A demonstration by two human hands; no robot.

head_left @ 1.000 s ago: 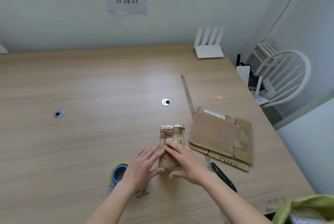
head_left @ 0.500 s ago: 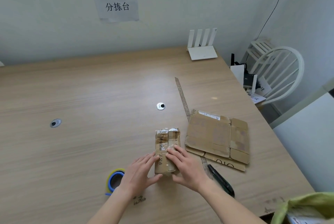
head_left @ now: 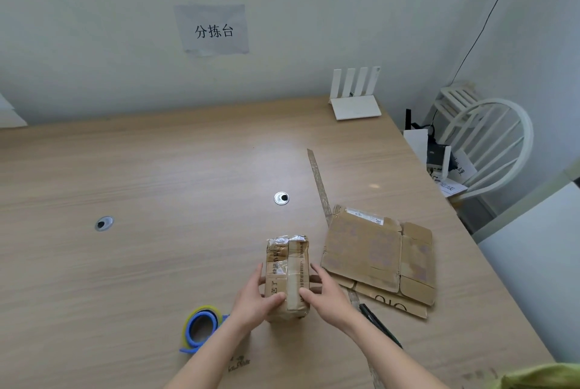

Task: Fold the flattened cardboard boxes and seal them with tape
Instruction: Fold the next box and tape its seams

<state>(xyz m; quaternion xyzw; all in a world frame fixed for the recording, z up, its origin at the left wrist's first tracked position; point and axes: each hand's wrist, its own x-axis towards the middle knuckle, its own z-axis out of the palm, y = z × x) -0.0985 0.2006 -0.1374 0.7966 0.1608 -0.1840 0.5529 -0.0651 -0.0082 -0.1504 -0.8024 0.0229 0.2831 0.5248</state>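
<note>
A small folded cardboard box (head_left: pixel 287 263), wrapped in clear tape, sits on the wooden table (head_left: pixel 157 175) near its front. My left hand (head_left: pixel 255 297) grips its left side with the thumb on top. My right hand (head_left: pixel 328 294) grips its right side, thumb on the top face. A tape roll in a blue and yellow dispenser (head_left: pixel 201 327) lies just left of my left wrist. Flattened cardboard boxes (head_left: pixel 379 255) lie stacked to the right of the box.
A dark cutter or pen (head_left: pixel 378 324) lies under my right forearm by a long strip of tape (head_left: pixel 318 183) on the table. A white router (head_left: pixel 356 102) stands at the back. A white chair (head_left: pixel 489 143) is beyond the right edge.
Both hands moved from lying flat on the box's top to gripping its two sides. The camera tilted up, showing more wall.
</note>
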